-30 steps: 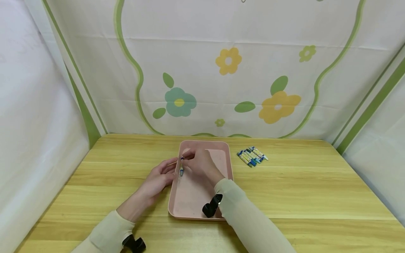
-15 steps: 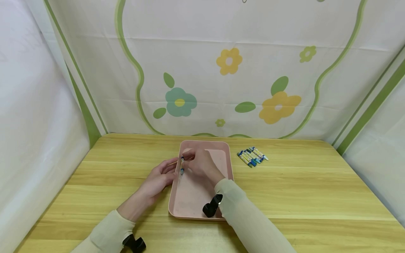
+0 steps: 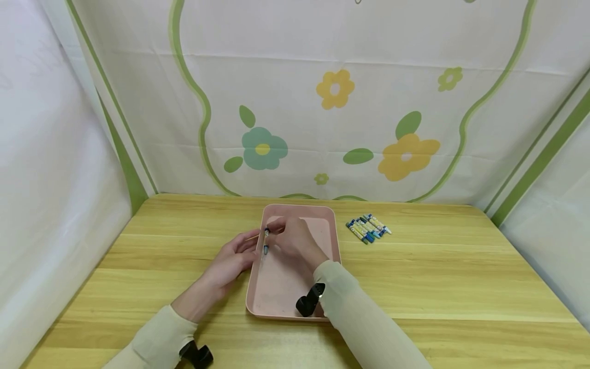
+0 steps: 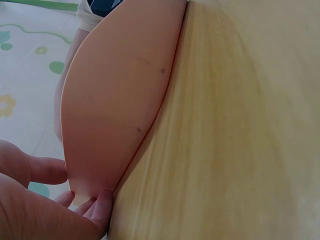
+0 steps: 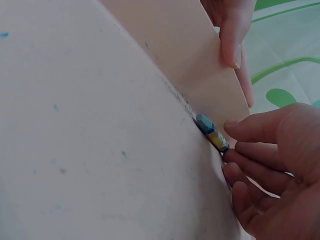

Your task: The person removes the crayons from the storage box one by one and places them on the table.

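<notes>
A pink tray lies on the wooden table. My left hand grips its left side; in the right wrist view the thumb laps over the wall's edge, with a finger behind. A grey-blue crayon with a yellow and blue wrapper lies lengthwise against the inside of that wall. My right hand is over the tray, fingers loosely bent at the crayon's far end. In the right wrist view its thumb stands a little off the crayon, the other fingertips right at its end.
Several crayons lie side by side on the table to the right of the tray. White cloth printed with flowers stands behind the table and along both sides. Blue-green specks mark the tray floor.
My right fingers have eased off the crayon, and more of it shows along the tray's left wall. The left hand holds its place.
</notes>
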Available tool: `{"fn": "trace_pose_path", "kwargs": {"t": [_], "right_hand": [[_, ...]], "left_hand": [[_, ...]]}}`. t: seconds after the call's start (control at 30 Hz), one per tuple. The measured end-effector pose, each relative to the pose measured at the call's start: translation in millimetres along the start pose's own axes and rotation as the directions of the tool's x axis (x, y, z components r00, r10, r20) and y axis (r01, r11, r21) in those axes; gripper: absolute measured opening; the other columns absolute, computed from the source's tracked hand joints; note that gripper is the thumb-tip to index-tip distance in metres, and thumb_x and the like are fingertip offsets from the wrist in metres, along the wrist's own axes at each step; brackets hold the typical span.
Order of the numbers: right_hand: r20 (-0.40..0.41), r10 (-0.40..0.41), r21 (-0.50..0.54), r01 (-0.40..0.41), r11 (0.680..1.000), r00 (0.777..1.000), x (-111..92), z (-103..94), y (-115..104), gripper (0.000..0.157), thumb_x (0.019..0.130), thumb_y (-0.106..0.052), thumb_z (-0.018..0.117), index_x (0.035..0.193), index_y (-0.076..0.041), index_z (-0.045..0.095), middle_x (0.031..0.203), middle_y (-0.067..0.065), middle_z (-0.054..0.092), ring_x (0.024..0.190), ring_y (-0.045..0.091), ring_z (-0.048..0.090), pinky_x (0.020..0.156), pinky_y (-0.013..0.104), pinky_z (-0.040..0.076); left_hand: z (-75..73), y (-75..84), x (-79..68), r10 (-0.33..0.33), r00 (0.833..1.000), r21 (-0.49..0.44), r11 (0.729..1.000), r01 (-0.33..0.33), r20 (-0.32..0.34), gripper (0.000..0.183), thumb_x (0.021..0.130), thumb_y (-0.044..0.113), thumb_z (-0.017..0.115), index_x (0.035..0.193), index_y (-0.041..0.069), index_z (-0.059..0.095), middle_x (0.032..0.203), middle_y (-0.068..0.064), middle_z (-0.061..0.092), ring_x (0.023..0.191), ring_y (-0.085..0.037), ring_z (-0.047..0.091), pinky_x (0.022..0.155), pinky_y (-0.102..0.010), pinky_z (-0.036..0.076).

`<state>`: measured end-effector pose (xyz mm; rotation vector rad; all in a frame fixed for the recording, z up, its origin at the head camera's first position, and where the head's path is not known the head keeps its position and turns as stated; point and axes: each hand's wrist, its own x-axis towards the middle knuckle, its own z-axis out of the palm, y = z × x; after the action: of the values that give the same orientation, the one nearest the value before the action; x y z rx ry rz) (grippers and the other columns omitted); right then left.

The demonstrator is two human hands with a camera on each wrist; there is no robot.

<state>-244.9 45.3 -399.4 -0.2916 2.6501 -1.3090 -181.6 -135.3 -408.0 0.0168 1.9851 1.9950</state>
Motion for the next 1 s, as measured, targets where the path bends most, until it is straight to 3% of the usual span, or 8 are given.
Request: {"fn": "trace_pose_path", "kwargs": {"t": [0.17,0.3,0.47,0.6,0.8,1.0], "right_hand": [[0.002,-0.007,-0.013,0.007,1.000,1.000,0.3,-0.1,1.4,0.029,0.093,-0.016,0.081,0.122,-0.019,0.082,0.112,0.000,0.082,0.097,0.012,0.068,0.087,0.029,0.056],[-0.002,-0.013,-0.026,0.012,1.000,1.000,0.2,-0.1,1.2,0.034,0.089,-0.013,0.083,0.123,-0.021,0.081,0.104,-0.002,0.081,0.085,0.012,0.063,0.074,0.024,0.050],[-0.003,-0.016,-0.033,0.015,0.999,1.000,0.8,-0.1,0.6,0.033,0.087,-0.010,0.085,0.118,-0.021,0.082,0.091,-0.002,0.076,0.078,0.012,0.058,0.068,0.024,0.045],[-0.013,-0.007,-0.039,0.006,0.999,1.000,0.9,0.0,0.4,0.034,0.087,-0.009,0.085,0.119,-0.019,0.082,0.092,0.000,0.076,0.079,0.013,0.059,0.070,0.024,0.046],[-0.041,0.028,-0.043,-0.030,0.999,0.999,0.8,-0.2,-0.3,0.036,0.088,-0.011,0.085,0.123,-0.016,0.081,0.108,0.000,0.081,0.094,0.012,0.068,0.082,0.029,0.055],[-0.039,0.036,-0.063,-0.038,0.997,0.999,1.3,0.3,-0.8,0.030,0.087,-0.013,0.086,0.117,-0.014,0.083,0.103,0.000,0.081,0.095,0.013,0.068,0.083,0.030,0.056]], "left_hand": [[0.6,0.2,0.9,0.000,1.000,0.002,1.000,0.000,-0.002,0.063,0.104,0.001,0.053,0.164,0.008,0.036,0.170,-0.018,0.039,0.156,-0.035,0.041,0.120,-0.041,0.045],[0.8,0.3,1.1,-0.002,1.000,0.000,1.000,0.002,-0.005,0.063,0.104,0.001,0.052,0.165,0.008,0.035,0.170,-0.019,0.039,0.156,-0.036,0.041,0.124,-0.046,0.042],[0.8,0.1,1.1,-0.003,1.000,-0.004,1.000,0.003,-0.003,0.063,0.104,0.001,0.052,0.165,0.008,0.035,0.170,-0.019,0.038,0.157,-0.036,0.040,0.126,-0.050,0.040],[0.9,0.2,0.9,0.003,1.000,-0.002,1.000,-0.003,-0.002,0.063,0.104,0.001,0.051,0.165,0.007,0.035,0.170,-0.019,0.038,0.157,-0.037,0.039,0.126,-0.050,0.040],[2.7,0.7,1.1,0.007,1.000,-0.006,1.000,-0.007,-0.009,0.063,0.103,-0.001,0.052,0.164,0.007,0.036,0.170,-0.020,0.039,0.157,-0.037,0.039,0.126,-0.050,0.040],[2.6,1.7,-0.6,-0.005,1.000,-0.005,1.000,0.005,-0.015,0.064,0.103,0.000,0.052,0.164,0.008,0.036,0.170,-0.019,0.039,0.157,-0.036,0.040,0.126,-0.049,0.040]]}}
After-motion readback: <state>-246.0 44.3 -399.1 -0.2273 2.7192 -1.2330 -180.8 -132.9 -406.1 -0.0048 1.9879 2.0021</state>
